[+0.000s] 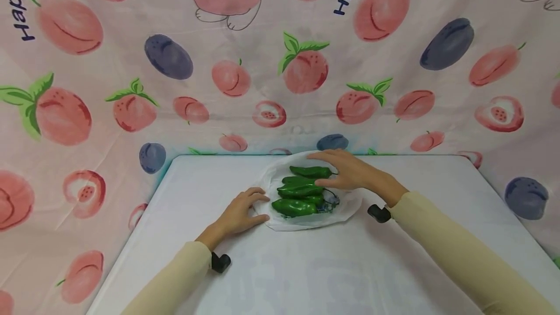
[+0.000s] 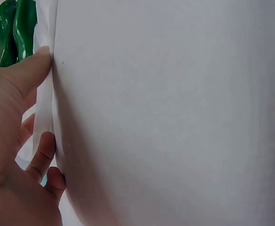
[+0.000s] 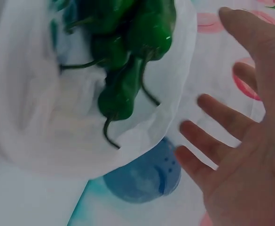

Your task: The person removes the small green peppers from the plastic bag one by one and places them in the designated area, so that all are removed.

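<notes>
Several glossy green peppers (image 1: 295,207) lie side by side on a white plastic bag (image 1: 290,224) at the far middle of the table. At the bag's left edge my left hand (image 1: 238,213) rests with thumb and fingers apart, the tips touching the plastic. My right hand (image 1: 347,171) hovers over the bag's right side, fingers spread and partly covering the peppers. In the right wrist view, pepper stems point towards that hand, and a gap shows between its fingertips and the bag. Some crumpled, bluish printed plastic (image 1: 329,201) sits by the stems.
The white table (image 1: 323,276) ends just behind the bag. A pink cloth (image 1: 245,62) printed with peaches and plums hangs behind and beside it. Small black cameras are strapped at the left wrist (image 1: 220,262) and right wrist (image 1: 378,213).
</notes>
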